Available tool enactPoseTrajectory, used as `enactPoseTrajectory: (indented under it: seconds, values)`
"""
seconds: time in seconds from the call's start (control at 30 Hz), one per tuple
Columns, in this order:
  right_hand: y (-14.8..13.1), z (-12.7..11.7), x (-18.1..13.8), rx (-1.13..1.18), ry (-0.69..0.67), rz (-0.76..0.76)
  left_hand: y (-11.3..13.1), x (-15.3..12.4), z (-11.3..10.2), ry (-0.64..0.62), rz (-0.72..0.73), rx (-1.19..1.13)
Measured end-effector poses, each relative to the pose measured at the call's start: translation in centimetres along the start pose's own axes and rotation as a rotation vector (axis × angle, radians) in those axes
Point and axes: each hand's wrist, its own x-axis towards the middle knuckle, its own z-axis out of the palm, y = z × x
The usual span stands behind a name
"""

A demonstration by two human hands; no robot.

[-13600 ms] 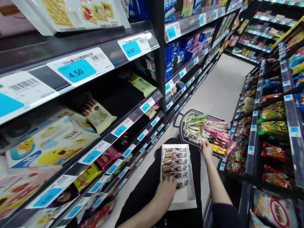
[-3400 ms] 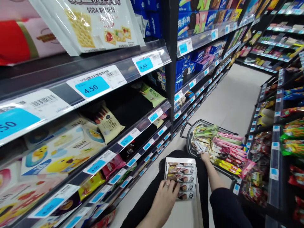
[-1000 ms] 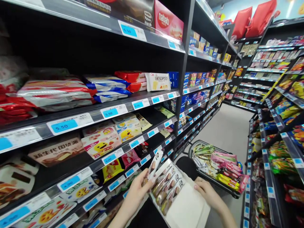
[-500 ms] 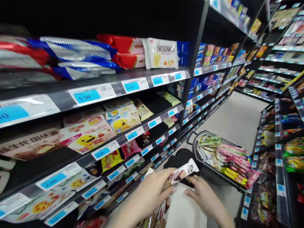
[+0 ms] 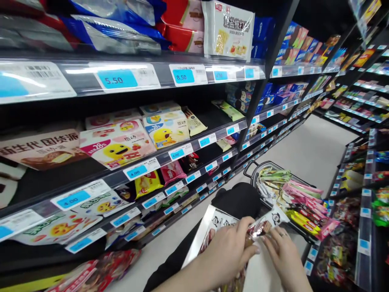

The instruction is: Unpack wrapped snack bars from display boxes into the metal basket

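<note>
My left hand [image 5: 226, 251] is closed round several brown-and-white snack bar packets [image 5: 264, 226], which stick out to the right of my fingers. My right hand [image 5: 281, 251], a ring on one finger, touches the same bundle from below with its fingers pinched on the packet ends. Both hands are over a white display box [image 5: 212, 221] tilted on my lap, with more packets inside it under my left hand.
Black store shelves [image 5: 170, 156] with blue price tags and biscuit packs run along the left. A black basket [image 5: 252, 170] full of green, pink and yellow snack packets stands on the aisle floor ahead. Another snack rack [image 5: 361, 194] lines the right.
The camera tilted back down towards the shelves. My left hand gathered packets from the box into a bundle and my right hand came up to hold their ends.
</note>
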Motion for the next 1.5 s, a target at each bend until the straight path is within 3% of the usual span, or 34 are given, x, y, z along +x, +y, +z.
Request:
enactPoseTrajectory:
  seconds: [0.1,0.3,0.37,0.47,0.57,0.67,0.77,0.93,1.0,1.1,1.2,1.37,1.5]
  values:
    - [-0.2,-1.3,-0.7,0.119,0.128,0.007,-0.3,-0.1,-0.6,0.004,-0.042,-0.046]
    - [2.0,-2.2,-1.4,0.411,0.288,0.286,-1.3,0.0,-0.9,0.042,-0.036,-0.184]
    - [1.8,-1.9,-2.1,0.476,0.330,0.279,-1.6,0.1,-0.8,0.062,0.013,-0.254]
    - [0.2,-1.8,-3.2,0.548,0.331,0.136,-1.6,0.3,-1.1,0.056,0.069,-0.356]
    - [-1.8,-2.6,-3.4,0.497,0.277,-0.040,-1.6,0.1,-1.5,-0.057,0.079,-0.491]
    - [-3.3,-3.9,-3.3,0.491,0.264,-0.125,-2.0,-0.1,-1.6,-0.297,0.067,-0.681]
    - [-4.3,-4.9,-3.4,0.652,0.263,-0.089,-2.6,-0.4,-1.4,-0.482,0.018,-0.819]
    - [-4.9,-4.5,-4.0,0.786,0.178,0.066,-2.8,-0.5,-1.4,-0.615,-0.106,-0.985]
    - [-4.5,-4.1,-4.1,0.786,0.211,0.147,-2.7,-0.4,-1.3,-0.565,-0.123,-1.102]
    - [-3.8,-3.6,-4.2,0.821,0.280,0.246,-2.7,-0.2,-0.9,-0.280,-0.062,-1.205]
    - [-3.8,-3.7,-4.3,0.849,0.279,0.292,-3.0,0.1,-0.1,-0.039,-0.048,-1.072]
    - [-4.3,-4.6,-4.9,0.866,0.238,0.337,-3.5,0.4,0.0,0.012,-0.067,-0.870]
    - [-3.8,-5.6,-5.4,0.801,0.228,0.327,-3.5,0.5,-0.7,0.063,0.152,-0.714]
